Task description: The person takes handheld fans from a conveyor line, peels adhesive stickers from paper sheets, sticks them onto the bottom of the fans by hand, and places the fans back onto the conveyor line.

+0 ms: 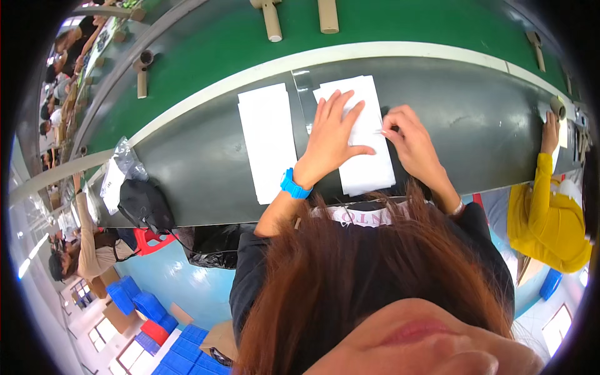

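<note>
My left hand (334, 134) lies flat with spread fingers on a stack of white paper sheets (367, 175). A blue watch is on that wrist. At the stack's right edge my right hand (409, 139) is closed, thumb and fingertips pinching the edge of a white sheet. The fingers partly cover the pinched spot. A second stack of white paper sheets (267, 140) lies to the left, apart from both hands. Its sheets are slightly out of line with each other.
Beneath the papers is a dark grey worktable (194, 150), bordered beyond by a green belt (375, 28) carrying tan cylindrical parts (328, 19). A black bag (145, 205) and clear plastic bag (128, 161) sit at left. Nearby at right works a person in yellow (547, 219).
</note>
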The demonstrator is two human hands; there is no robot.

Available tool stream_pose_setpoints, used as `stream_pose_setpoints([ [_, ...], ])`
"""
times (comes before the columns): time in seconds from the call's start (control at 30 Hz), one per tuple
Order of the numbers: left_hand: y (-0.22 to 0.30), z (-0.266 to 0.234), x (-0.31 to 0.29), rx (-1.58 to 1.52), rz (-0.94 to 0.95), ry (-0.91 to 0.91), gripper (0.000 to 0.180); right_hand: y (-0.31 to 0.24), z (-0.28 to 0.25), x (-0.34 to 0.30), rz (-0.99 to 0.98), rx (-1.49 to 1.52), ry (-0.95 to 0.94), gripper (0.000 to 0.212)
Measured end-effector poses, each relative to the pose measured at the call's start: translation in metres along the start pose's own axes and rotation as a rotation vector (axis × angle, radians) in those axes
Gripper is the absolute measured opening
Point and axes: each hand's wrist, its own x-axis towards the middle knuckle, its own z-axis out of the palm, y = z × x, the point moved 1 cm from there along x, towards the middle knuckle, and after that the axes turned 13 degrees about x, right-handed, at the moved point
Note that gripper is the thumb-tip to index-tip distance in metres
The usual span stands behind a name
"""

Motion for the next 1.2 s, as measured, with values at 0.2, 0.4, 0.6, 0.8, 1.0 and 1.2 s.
stream_pose_setpoints([
  [0.2,-0.041,-0.022,0.06,-0.011,-0.019,0.233,0.048,0.006,-0.024,0.001,-0.058,0.309,0.243,0.008],
  [0.4,-0.096,-0.008,0.143,0.236,-0.296,0.345,0.038,-0.004,-0.026,0.0,0.008,0.375,0.393,0.012],
  [0.6,-0.099,-0.061,0.138,-0.124,-0.09,0.85,0.029,-0.002,-0.032,-0.011,-0.048,0.266,0.37,0.006],
  [0.8,-0.026,-0.093,0.054,-0.134,0.036,0.722,0.033,-0.023,-0.034,-0.011,-0.075,0.536,0.312,0.006],
  [1.0,0.007,-0.076,-0.001,-0.232,-0.053,0.652,0.039,-0.057,-0.012,0.0,-0.082,0.744,0.219,0.014],
  [1.2,0.012,-0.063,-0.016,-0.495,-0.166,0.61,0.041,-0.059,0.01,0.005,-0.047,0.984,0.098,0.034],
])
